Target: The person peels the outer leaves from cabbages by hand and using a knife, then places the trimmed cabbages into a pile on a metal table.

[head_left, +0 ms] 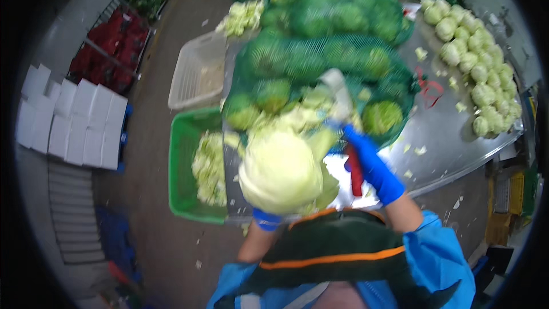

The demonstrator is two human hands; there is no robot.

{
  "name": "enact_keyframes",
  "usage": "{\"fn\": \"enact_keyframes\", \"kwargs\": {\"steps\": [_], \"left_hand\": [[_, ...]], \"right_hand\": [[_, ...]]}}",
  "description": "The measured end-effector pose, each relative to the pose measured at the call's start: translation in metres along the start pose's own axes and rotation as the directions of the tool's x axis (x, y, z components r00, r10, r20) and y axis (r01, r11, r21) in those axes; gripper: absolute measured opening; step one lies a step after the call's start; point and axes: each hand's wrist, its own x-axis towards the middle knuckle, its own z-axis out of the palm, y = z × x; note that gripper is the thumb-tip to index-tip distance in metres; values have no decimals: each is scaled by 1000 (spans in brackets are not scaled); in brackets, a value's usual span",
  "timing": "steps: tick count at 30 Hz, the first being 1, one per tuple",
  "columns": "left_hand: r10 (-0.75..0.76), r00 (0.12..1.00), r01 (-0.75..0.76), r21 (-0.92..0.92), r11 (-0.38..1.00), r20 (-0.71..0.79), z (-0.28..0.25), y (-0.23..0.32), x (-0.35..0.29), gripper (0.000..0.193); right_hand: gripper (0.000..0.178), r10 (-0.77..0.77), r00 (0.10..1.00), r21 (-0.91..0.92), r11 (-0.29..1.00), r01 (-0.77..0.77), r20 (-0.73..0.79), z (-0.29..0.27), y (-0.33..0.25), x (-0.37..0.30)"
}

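A large pale cabbage (pixel 280 170) rests on my left hand (pixel 267 219), which supports it from below; most of that hand's fingers are hidden behind it. To the right, my blue-gloved right hand (pixel 369 157) is closed around a red-handled knife (pixel 355 173). A blurred pale strip beyond that hand looks like its wide blade. Loose outer leaves and trimmings (pixel 297 117) lie just past the cabbage. Behind them, green net bags (pixel 303 60) full of cabbages lie on the metal table (pixel 443 151). One green cabbage (pixel 382 117) shows near the bag's right end.
Trimmed cabbages (pixel 483 77) are piled along the table's right edge. Left of the table stand a green crate (pixel 176 166) with leaf scraps and a white crate (pixel 182 74). Red netting (pixel 429 88) lies on the table. White boxes (pixel 80 120) are stacked far left.
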Motion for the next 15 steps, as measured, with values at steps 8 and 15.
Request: {"fn": "enact_keyframes", "kwargs": {"steps": [8,15], "left_hand": [[380,913,-368,704,607,149,17,-43,25,97],[361,893,-435,310,846,268,31,3,23,110]], "right_hand": [[51,-381,923,-105,917,384,49,-12,45,14],[51,-184,983,61,981,185,-24,-35,29,13]]}}
